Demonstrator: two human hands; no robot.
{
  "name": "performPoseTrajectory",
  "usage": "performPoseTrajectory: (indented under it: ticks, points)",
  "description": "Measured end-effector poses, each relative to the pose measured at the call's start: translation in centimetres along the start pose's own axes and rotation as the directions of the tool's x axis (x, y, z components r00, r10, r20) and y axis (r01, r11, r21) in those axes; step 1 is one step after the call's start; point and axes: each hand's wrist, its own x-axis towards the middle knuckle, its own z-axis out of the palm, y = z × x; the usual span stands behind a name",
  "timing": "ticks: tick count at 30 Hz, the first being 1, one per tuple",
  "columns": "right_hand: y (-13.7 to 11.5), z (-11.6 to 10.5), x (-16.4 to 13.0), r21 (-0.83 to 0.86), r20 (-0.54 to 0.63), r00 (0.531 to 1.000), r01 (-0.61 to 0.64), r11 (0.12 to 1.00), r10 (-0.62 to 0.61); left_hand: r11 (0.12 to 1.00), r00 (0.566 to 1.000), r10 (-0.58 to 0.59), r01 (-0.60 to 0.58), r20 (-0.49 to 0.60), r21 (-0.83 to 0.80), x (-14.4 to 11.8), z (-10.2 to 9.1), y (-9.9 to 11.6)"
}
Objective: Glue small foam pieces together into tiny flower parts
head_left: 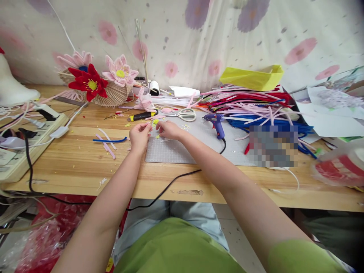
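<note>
My left hand (138,136) pinches one thin pale piece (149,123); my right hand (169,130) curls, grip unclear. Right: one blue-purple plastic glue gun (216,122). Far left: one red fuzzy flower (91,84).

Green short-sleeved top (176,248), pale-blue trousers (143,217)

My shirt (176,248): plain green. I note the cutting mat (182,153): grey, pale-gridded; small disc (155,121): yellow; glue gun (216,123): violet-blue; utility knife (142,115): black-and-yellow; open-petalled flower (88,83): red, yellow-centred; curtain (170,41): white, pink-and-purple floral.
</note>
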Motion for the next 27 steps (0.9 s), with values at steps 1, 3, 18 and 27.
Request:
performPoseTrajectory:
  ticks: [1, 3, 18, 27]
  points:
    - [-0.2, 0.0, 0.2, -0.045, 0.033, 0.999, -0.003, 0.999, 0.005, 1.000, 1.000, 0.004, -0.004, -0.007, -0.003, 0.1, -0.1, 0.0]
    - [-0.6, -0.1, 0.6, -0.121, 0.082, 0.997, 0.006, 0.993, 0.004, 1.000, 1.000, 0.015, -0.015, -0.009, -0.009, 0.2, -0.2, 0.0]
    - [-0.7, -0.3, 0.1, -0.190, 0.070, 0.997, 0.038, 0.981, -0.025, 1.000, 1.000, 0.013, -0.013, -0.013, -0.004, 0.1, -0.2, 0.4]
    - [-1.0, -0.3, -0.6, -0.078, 0.047, 0.998, -0.037, 0.996, 0.041, 1.000, 1.000, 0.022, -0.022, 0.006, 0.000, 0.0, -0.3, 0.4]
